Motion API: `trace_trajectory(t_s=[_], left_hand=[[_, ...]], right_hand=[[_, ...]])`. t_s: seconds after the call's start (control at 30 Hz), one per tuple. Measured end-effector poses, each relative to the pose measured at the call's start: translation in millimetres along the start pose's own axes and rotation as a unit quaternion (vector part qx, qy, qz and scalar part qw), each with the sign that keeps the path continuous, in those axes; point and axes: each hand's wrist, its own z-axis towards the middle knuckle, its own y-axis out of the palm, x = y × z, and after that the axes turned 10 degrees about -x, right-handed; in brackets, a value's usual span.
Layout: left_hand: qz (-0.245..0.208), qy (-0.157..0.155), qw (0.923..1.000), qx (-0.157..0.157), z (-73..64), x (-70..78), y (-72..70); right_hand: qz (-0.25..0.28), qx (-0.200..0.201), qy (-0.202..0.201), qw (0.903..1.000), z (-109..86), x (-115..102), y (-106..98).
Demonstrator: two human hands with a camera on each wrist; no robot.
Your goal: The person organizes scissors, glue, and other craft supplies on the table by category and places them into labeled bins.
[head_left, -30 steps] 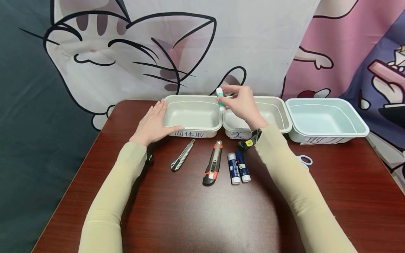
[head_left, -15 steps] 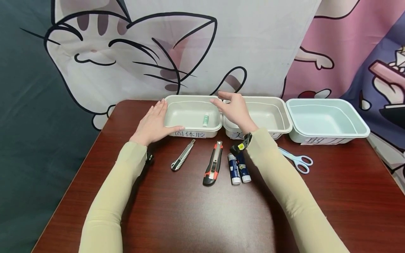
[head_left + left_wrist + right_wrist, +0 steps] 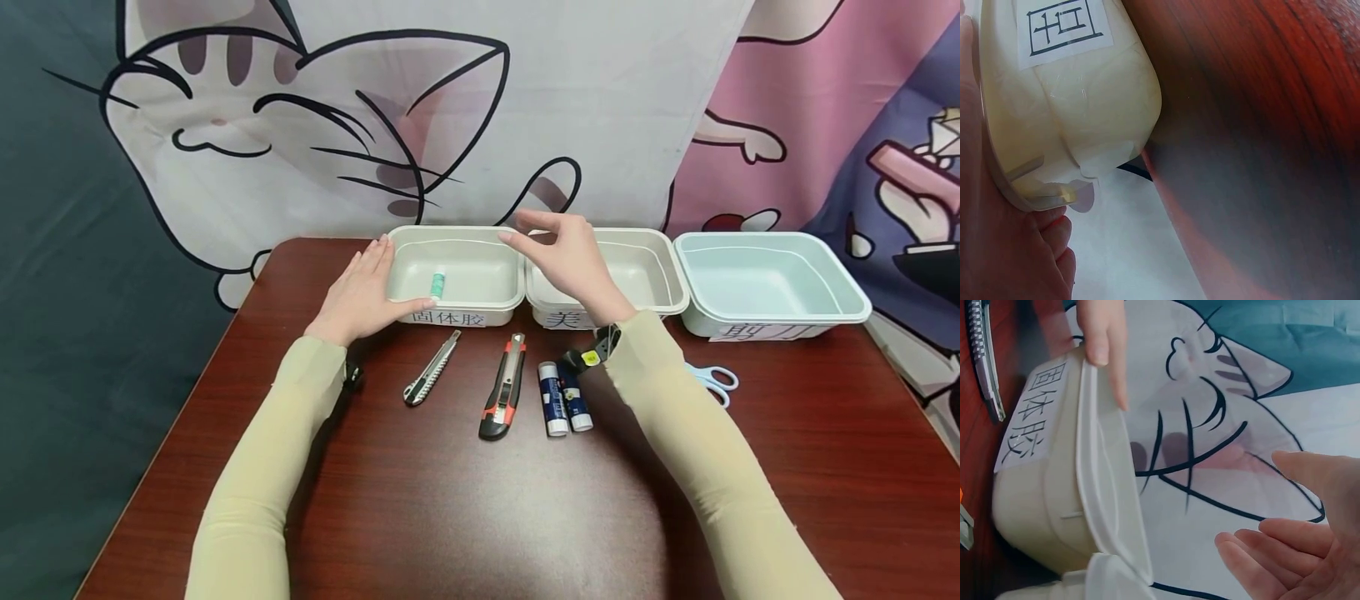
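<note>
A small green-and-white glue stick (image 3: 437, 285) lies in the left cream bin (image 3: 457, 306), near its front wall. My left hand (image 3: 358, 292) rests on this bin's left rim, fingers straight and thumb along the front edge. In the left wrist view, part of the left hand (image 3: 1016, 250) shows along the rim. My right hand (image 3: 566, 254) hovers over the place where the left and middle bins meet, holding nothing. In the right wrist view its fingers (image 3: 1254, 562) and thumb are spread apart, beside the bin's rim.
A middle cream bin (image 3: 660, 300) and a pale blue bin (image 3: 795, 319) continue the row, with paper labels in front. On the table lie a silver utility knife (image 3: 432, 369), a red-and-black utility knife (image 3: 503, 387), two blue glue sticks (image 3: 553, 400) and light blue scissors (image 3: 716, 382), partly behind the right sleeve.
The right hand has let go of the green glue stick, which dropped into the left bin and moved leftward across its floor. The left hand has stayed at the rim.
</note>
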Motion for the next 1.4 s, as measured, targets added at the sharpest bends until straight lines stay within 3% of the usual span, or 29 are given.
trace_trajectory(t_s=[0.47, 1.07, 1.4], left_hand=[[0.003, 0.0, 1.0, -0.007, -0.6, -1.0, 0.2], [0.001, 0.002, 1.0, 0.003, 0.3, -0.3, 0.1], [0.001, 0.001, 1.0, 0.003, 0.9, -0.8, 0.7]], right_hand=[[-0.031, 0.002, -0.035, 0.9989, -27.0, -6.5, -17.5], [-0.075, -0.018, -0.066, 0.9948, -70.3, 8.6, -33.1], [-0.096, -0.037, -0.034, 0.9941, -100.3, 18.0, -39.0]])
